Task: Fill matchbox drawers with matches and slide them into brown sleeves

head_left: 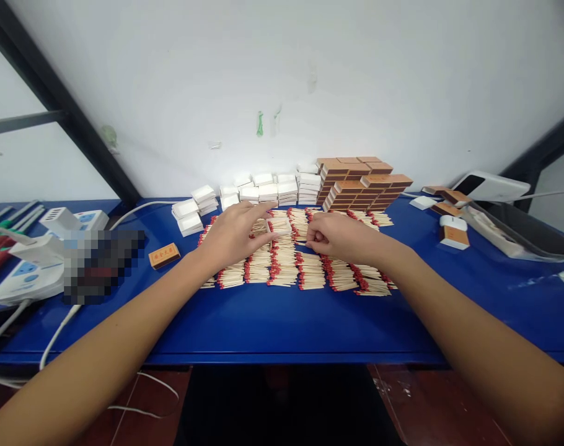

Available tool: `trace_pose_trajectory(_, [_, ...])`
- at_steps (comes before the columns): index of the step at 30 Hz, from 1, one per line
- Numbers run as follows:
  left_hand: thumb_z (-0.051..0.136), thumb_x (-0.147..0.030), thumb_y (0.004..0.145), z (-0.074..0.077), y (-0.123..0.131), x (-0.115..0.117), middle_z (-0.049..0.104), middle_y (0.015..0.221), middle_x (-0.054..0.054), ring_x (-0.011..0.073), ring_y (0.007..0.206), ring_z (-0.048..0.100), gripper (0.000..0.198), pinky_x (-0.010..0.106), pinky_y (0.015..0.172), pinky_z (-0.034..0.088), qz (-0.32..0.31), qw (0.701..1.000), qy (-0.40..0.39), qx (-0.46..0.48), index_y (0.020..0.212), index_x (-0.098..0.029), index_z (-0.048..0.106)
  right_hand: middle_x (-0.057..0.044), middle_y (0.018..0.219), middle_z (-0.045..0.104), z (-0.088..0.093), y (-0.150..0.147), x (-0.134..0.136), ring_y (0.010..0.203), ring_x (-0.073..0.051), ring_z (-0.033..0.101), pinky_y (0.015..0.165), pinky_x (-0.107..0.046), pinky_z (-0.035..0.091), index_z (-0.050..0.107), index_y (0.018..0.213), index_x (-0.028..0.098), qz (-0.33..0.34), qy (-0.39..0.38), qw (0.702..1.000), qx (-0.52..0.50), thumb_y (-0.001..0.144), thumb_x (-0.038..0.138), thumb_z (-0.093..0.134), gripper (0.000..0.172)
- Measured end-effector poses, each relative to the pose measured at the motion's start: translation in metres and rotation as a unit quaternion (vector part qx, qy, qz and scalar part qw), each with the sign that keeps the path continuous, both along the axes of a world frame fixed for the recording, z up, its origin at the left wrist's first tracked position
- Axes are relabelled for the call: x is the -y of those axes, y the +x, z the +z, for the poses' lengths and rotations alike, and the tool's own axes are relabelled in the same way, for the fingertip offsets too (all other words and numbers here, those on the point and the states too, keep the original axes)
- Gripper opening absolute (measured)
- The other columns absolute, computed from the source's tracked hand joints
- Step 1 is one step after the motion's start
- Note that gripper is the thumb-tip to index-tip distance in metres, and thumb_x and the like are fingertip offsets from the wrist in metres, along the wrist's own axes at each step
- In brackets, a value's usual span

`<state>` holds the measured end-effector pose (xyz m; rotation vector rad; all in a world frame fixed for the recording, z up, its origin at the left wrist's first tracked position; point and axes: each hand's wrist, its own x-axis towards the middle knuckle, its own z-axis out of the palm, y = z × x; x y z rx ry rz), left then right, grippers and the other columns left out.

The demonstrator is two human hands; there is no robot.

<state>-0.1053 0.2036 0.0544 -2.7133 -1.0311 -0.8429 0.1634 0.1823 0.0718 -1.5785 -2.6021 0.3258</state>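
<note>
Rows of red-tipped wooden matches (310, 271) lie in small bundles on the blue table. Among them sits a white matchbox tray (284, 228) with matches in it. My left hand (233, 229) is spread over the left end of this tray, its thumb by the near edge and its fingers stretched out beyond. Just to the right, my right hand (338, 235) hovers low over the bundles with its fingers curled together in a pinch. Whatever is between those fingertips is too small or hidden to make out.
Stacked white trays (263, 189) and brown matchbox sleeves (356, 183) line the wall. One matchbox (165, 255) lies at left, near power strips (35, 266) and cables. Loose boxes (453, 235) and a white device (491, 186) are at right.
</note>
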Motion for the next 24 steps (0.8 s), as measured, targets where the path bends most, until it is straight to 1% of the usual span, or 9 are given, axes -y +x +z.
trace_pose_trajectory(5, [0.078, -0.043, 0.098, 0.001, 0.000, 0.000, 0.080, 0.120, 0.008, 0.0303, 0.115, 0.072, 0.060, 0.046, 0.098, 0.057, 0.003, 1.000, -0.005, -0.006, 0.149, -0.021, 0.056, -0.009, 0.097, 0.070, 0.001, 0.004, 0.000, 0.081, -0.021, 0.061, 0.070, -0.034, 0.040, 0.065, 0.080, 0.020, 0.007, 0.011, 1.000, 0.001, 0.094, 0.018, 0.063, 0.014])
trace_pose_trajectory(8, [0.078, -0.043, 0.099, -0.001, 0.000, -0.001, 0.080, 0.121, 0.007, 0.0302, 0.118, 0.071, 0.058, 0.047, 0.101, 0.056, 0.002, 1.000, -0.012, -0.012, 0.149, -0.022, 0.055, -0.008, 0.088, 0.067, 0.002, 0.008, -0.002, 0.078, -0.021, 0.058, 0.068, -0.034, 0.038, 0.061, 0.077, 0.021, 0.009, 0.030, 0.999, -0.005, 0.095, 0.021, 0.063, 0.017])
trace_pose_trajectory(10, [0.077, -0.045, 0.100, -0.001, -0.001, -0.002, 0.080, 0.121, 0.009, 0.0305, 0.120, 0.071, 0.058, 0.047, 0.102, 0.056, 0.000, 1.000, -0.013, -0.013, 0.148, -0.021, 0.056, -0.007, 0.085, 0.066, 0.003, 0.011, -0.003, 0.077, -0.021, 0.058, 0.068, -0.034, 0.038, 0.061, 0.078, 0.021, 0.010, 0.046, 0.999, -0.009, 0.095, 0.022, 0.062, 0.017])
trace_pose_trajectory(14, [0.073, -0.048, 0.102, -0.002, -0.001, -0.002, 0.080, 0.120, 0.010, 0.0308, 0.120, 0.071, 0.057, 0.046, 0.102, 0.055, -0.009, 1.000, -0.018, -0.014, 0.148, -0.020, 0.056, -0.008, 0.093, 0.066, 0.003, 0.014, -0.004, 0.079, -0.022, 0.059, 0.070, -0.035, 0.040, 0.065, 0.085, 0.020, -0.003, 0.075, 0.997, -0.017, 0.098, 0.025, 0.060, 0.015])
trace_pose_trajectory(19, [0.072, -0.047, 0.102, -0.002, 0.001, 0.000, 0.078, 0.120, 0.011, 0.0300, 0.116, 0.071, 0.058, 0.043, 0.097, 0.055, -0.006, 0.999, -0.029, -0.029, 0.152, -0.023, 0.054, -0.009, 0.098, 0.065, 0.004, 0.013, -0.001, 0.083, -0.022, 0.059, 0.072, -0.035, 0.041, 0.067, 0.090, 0.020, 0.011, 0.108, 0.994, -0.033, 0.103, 0.032, 0.055, 0.021])
trace_pose_trajectory(24, [0.075, -0.043, 0.101, -0.007, 0.005, 0.002, 0.080, 0.116, 0.008, 0.0279, 0.108, 0.071, 0.057, 0.040, 0.091, 0.055, -0.040, 0.998, -0.034, -0.032, 0.150, -0.024, 0.054, -0.008, 0.097, 0.063, 0.003, 0.007, 0.003, 0.081, -0.021, 0.058, 0.069, -0.034, 0.040, 0.067, 0.092, 0.020, 0.030, 0.129, 0.989, -0.059, 0.103, 0.031, 0.056, 0.019])
